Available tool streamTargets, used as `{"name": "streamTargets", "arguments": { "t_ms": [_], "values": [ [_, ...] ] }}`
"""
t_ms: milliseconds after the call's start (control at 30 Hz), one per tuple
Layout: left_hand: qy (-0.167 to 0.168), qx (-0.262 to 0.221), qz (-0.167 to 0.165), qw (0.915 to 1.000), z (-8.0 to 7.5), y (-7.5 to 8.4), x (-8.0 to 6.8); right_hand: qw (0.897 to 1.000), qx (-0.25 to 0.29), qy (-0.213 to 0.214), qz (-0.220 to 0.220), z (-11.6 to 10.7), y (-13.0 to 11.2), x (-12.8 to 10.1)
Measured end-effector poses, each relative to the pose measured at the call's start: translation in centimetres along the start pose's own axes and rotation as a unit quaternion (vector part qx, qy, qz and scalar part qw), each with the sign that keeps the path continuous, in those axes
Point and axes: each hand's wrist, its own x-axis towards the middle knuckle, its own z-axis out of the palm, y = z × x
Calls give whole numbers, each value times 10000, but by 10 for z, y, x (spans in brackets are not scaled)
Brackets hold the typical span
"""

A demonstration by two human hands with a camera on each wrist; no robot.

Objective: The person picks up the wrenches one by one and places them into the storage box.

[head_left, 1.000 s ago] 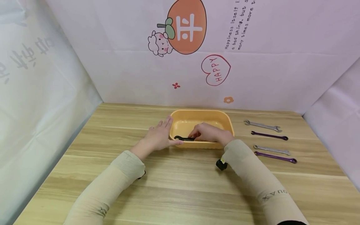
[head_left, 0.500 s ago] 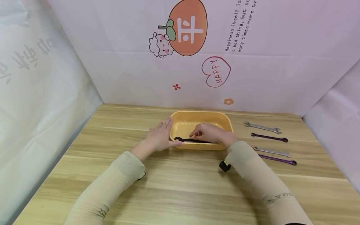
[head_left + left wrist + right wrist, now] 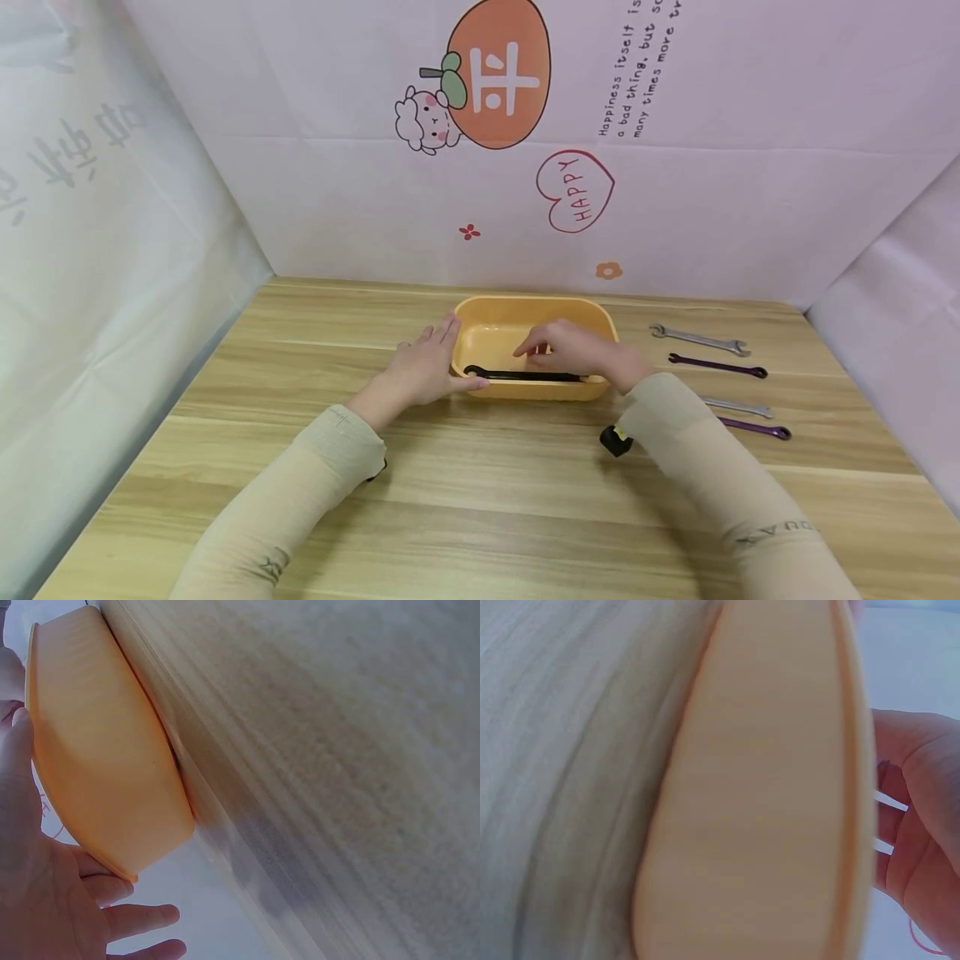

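A yellow-orange plastic box (image 3: 540, 389) stands on the table in the head view. Inside it, a black wrench (image 3: 525, 375) lies along the front wall. At the box's left end is my left hand (image 3: 420, 367), its thumb at the front rim and its fingers along the left rim. The left wrist view shows those fingers (image 3: 142, 921) spread and mostly straight beside the box wall. My right hand (image 3: 573, 348) hovers over the box's interior, apart from the wrench, with loosely bent fingers and nothing in them. The right wrist view shows it partly hidden behind the box rim.
Right of the box lie a silver open-ended wrench (image 3: 699, 339), a dark purple wrench (image 3: 717, 365), another silver wrench (image 3: 738, 407) and a purple wrench (image 3: 757, 428). My right sleeve covers the ends of the nearer two. A printed white cloth (image 3: 337, 192) hangs behind the table.
My right hand has let go of the black wrench, leaving it in the box, and has moved up and to the right. The left hand has stayed in place at the box.
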Motion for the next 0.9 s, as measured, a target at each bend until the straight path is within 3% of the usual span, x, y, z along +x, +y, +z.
{"name": "streamTargets", "arguments": {
  "t_ms": [267, 600, 900],
  "values": [
    [-19, 23, -6, 10000, -1, -1, -1, 9999, -154, -15, -29, -12, -4, -10],
    [-39, -10, 19, 10000, 0, -2, -1, 9991, -289, 308, -39, -25, -1, -26],
    [-68, -31, 43, 10000, -1, -3, -1, 9989, -239, 231, 344, -40, 4, -48]
  ]
}}
